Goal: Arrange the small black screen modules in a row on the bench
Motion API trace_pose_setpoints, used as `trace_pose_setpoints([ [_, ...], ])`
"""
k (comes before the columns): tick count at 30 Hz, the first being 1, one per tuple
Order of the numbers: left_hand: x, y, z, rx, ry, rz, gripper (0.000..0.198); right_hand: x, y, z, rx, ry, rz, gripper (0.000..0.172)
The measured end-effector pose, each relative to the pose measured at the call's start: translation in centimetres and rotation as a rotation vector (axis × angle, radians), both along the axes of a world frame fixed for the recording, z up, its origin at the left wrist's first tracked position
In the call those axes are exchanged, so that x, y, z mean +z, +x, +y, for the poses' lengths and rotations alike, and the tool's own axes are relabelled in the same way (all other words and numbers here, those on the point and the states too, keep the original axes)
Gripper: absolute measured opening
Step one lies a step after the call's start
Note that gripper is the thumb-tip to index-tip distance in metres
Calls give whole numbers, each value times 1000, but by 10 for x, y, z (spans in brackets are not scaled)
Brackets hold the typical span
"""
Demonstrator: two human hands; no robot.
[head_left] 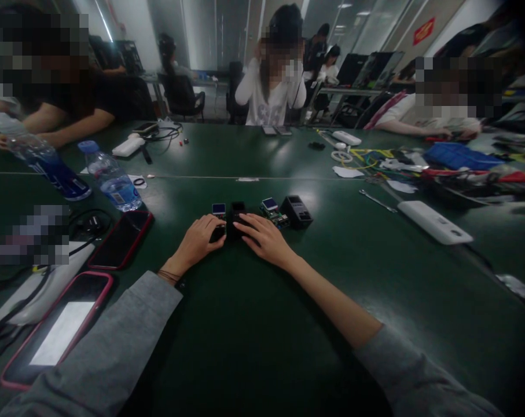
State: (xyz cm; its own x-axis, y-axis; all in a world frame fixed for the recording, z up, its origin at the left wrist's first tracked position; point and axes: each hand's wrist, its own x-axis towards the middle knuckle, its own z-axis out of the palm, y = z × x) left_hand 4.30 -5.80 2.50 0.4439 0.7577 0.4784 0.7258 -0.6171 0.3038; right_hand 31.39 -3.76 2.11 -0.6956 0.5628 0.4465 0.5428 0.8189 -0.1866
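Near the middle of the dark green table, my left hand (pixel 199 237) curls its fingers and thumb round a small circuit board with a screen (pixel 219 208); much of the board is hidden. Just right of it stands a black plastic case (pixel 238 207). My right hand (pixel 268 236) grips this case from the right, fingers over its top and thumb low at the near side. Beyond the right hand lies a second green circuit board (pixel 278 217) with a small screen. Another black case (pixel 297 211) with cut-outs sits beside that board, touched by neither hand.
Two phones (pixel 121 240) (pixel 58 330), cables and two plastic bottles (pixel 112 176) (pixel 49 162) occupy the left. A wrench (pixel 377 201), a white power strip (pixel 434 222) and a heap of coloured cables (pixel 388 159) lie right. Several people sit around the table.
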Motion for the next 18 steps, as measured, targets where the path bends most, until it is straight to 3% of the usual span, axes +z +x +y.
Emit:
trace_pose_setpoints([
  [18,0,1,1,10,20,22,28,-5,1,1,-37,10,-19,51],
])
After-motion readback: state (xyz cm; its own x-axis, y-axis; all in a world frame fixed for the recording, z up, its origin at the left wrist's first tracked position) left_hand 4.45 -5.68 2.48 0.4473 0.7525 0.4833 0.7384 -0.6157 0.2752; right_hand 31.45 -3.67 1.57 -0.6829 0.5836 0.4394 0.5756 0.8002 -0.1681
